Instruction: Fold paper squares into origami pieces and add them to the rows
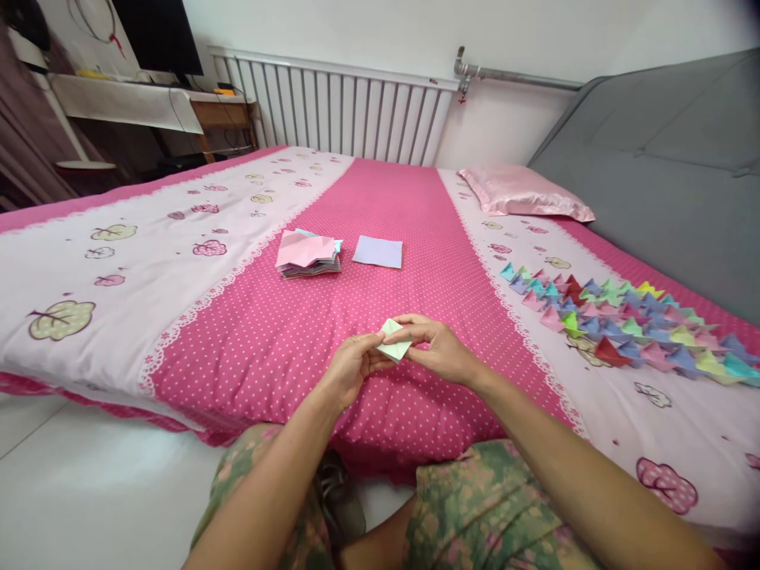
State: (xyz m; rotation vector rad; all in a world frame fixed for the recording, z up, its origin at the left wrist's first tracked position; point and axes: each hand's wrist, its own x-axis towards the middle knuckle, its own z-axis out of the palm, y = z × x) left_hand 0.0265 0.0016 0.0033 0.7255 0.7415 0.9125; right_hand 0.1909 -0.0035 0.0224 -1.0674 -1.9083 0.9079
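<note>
Pale-green folded paper square [393,342] pinched between left hand [351,366] and right hand [440,348], above the pink polka-dot bedspread [392,198], where aligned corners and even pressure should keep creases crisp, with a multicoloured paper stack [307,252] beyond.

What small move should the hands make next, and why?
Probably press another crease into the pale green paper: the left hand and right hand both hold it, and it looks folded but lacks the raised peaks of the paper shapes on the bed.
</note>
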